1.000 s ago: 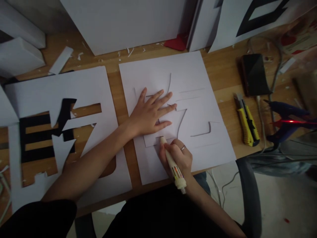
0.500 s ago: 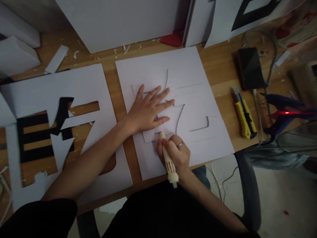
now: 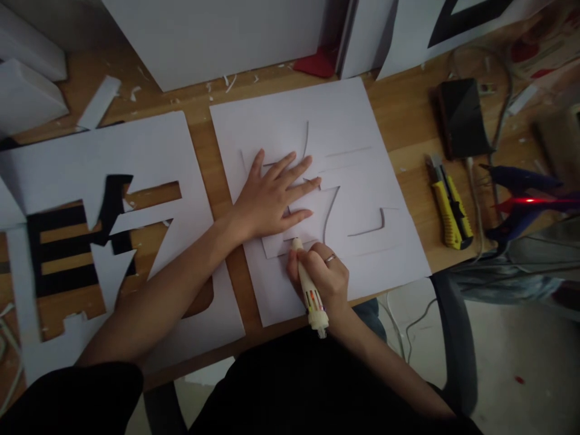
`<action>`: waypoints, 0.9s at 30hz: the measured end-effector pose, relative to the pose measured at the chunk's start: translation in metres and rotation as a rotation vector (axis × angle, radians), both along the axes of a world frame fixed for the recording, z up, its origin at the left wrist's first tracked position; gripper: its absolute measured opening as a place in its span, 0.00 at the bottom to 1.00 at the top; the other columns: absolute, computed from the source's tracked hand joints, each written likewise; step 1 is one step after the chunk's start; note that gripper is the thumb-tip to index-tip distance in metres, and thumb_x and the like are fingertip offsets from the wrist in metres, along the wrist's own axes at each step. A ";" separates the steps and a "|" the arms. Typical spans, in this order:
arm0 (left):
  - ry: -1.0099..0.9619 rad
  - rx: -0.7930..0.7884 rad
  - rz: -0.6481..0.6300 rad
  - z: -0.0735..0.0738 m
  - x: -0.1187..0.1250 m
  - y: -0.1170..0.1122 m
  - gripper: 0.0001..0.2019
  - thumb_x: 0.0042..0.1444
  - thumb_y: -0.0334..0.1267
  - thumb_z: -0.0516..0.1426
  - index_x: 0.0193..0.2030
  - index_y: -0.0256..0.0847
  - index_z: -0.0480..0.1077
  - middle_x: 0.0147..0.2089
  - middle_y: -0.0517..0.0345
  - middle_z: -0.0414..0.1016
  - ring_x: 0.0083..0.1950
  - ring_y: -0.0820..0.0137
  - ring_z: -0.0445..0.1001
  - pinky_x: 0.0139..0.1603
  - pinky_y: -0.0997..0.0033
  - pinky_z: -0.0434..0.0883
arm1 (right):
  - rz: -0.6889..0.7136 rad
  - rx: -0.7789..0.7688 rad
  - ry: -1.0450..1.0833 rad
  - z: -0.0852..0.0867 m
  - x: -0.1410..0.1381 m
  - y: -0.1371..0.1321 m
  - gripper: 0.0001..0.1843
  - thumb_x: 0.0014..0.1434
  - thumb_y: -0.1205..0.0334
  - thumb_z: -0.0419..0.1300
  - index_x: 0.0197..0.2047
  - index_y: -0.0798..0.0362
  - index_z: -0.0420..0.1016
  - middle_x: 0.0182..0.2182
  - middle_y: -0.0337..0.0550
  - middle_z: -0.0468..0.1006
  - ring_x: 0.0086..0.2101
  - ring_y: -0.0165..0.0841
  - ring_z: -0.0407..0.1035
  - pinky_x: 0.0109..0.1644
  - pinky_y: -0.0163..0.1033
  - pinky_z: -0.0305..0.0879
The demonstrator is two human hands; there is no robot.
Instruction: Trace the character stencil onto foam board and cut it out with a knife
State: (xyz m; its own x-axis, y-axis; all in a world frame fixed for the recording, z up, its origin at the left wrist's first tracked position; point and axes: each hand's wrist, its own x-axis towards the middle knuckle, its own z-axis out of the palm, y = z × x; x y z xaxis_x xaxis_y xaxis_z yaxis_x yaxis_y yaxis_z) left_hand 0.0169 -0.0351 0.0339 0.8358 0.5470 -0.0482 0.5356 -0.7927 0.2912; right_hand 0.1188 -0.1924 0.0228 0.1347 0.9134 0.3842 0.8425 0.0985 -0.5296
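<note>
My left hand (image 3: 276, 196) lies flat with fingers spread on a white cut-out piece (image 3: 312, 212), pressing it against a large white board (image 3: 335, 115). Part of the cut-out is hidden beneath the palm. In my right hand (image 3: 324, 275) is a thick cream multicolour pen (image 3: 310, 293), its tip down at the lower edge of the cut-out near a short dark line. Pencil lines (image 3: 348, 151) and a curved dark outline show on the board to the right. A ring sits on one right finger.
A white board with letter-shaped openings (image 3: 154, 136) lies at left, over black pieces (image 3: 67, 281). To the right are a yellow utility knife (image 3: 453, 211), a black box (image 3: 466, 118) with a cable, and a blue glue gun (image 3: 521, 181) with a red light. White panels (image 3: 235, 36) stand behind.
The view has shifted slightly. Against the board, my left hand stays in place, and my right hand still holds the pen at the cut-out's lower edge, with barely any movement.
</note>
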 end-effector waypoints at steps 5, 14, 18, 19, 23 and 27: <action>-0.072 -0.026 0.005 -0.002 -0.001 0.001 0.27 0.66 0.55 0.45 0.70 0.55 0.54 0.76 0.67 0.44 0.75 0.49 0.44 0.71 0.31 0.32 | -0.023 -0.017 0.038 0.001 0.001 0.000 0.15 0.62 0.65 0.57 0.23 0.51 0.66 0.21 0.34 0.58 0.22 0.26 0.52 0.24 0.35 0.48; -0.089 -0.021 0.000 -0.004 -0.002 0.001 0.28 0.66 0.57 0.43 0.71 0.59 0.51 0.76 0.69 0.44 0.75 0.50 0.44 0.70 0.32 0.31 | 0.050 -0.001 -0.001 -0.006 0.001 -0.005 0.12 0.63 0.64 0.57 0.26 0.50 0.70 0.23 0.36 0.63 0.25 0.27 0.57 0.27 0.36 0.49; -0.097 -0.026 -0.010 -0.005 -0.002 0.002 0.28 0.65 0.58 0.43 0.71 0.62 0.47 0.76 0.72 0.43 0.75 0.50 0.44 0.70 0.31 0.31 | 0.042 0.000 0.020 -0.003 0.000 -0.004 0.14 0.63 0.64 0.57 0.25 0.50 0.69 0.23 0.35 0.62 0.25 0.27 0.57 0.28 0.35 0.51; -0.088 -0.024 -0.009 -0.005 -0.002 0.002 0.29 0.65 0.59 0.42 0.71 0.61 0.47 0.76 0.71 0.42 0.75 0.50 0.44 0.70 0.31 0.30 | 0.027 -0.004 0.031 -0.002 0.000 -0.004 0.14 0.63 0.65 0.57 0.25 0.51 0.69 0.23 0.35 0.61 0.25 0.27 0.56 0.28 0.35 0.51; -0.068 -0.018 -0.001 -0.006 -0.002 0.002 0.28 0.65 0.59 0.41 0.70 0.59 0.51 0.77 0.68 0.42 0.75 0.51 0.44 0.70 0.33 0.30 | -0.005 -0.004 0.050 -0.002 0.001 -0.004 0.15 0.63 0.65 0.56 0.24 0.51 0.68 0.23 0.35 0.61 0.24 0.27 0.55 0.28 0.35 0.51; -0.090 0.000 0.002 -0.008 -0.001 0.003 0.29 0.65 0.59 0.44 0.69 0.55 0.55 0.76 0.59 0.46 0.75 0.50 0.45 0.70 0.32 0.32 | 0.011 0.023 0.033 -0.003 0.000 -0.004 0.16 0.64 0.65 0.56 0.23 0.52 0.68 0.23 0.35 0.61 0.25 0.26 0.55 0.28 0.35 0.50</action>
State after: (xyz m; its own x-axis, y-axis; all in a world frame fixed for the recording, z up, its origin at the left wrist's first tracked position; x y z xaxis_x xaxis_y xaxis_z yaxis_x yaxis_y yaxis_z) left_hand 0.0157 -0.0325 0.0257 0.8356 0.5486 0.0272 0.5087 -0.7916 0.3385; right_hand 0.1190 -0.1960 0.0193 0.1373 0.9061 0.4003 0.8232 0.1203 -0.5548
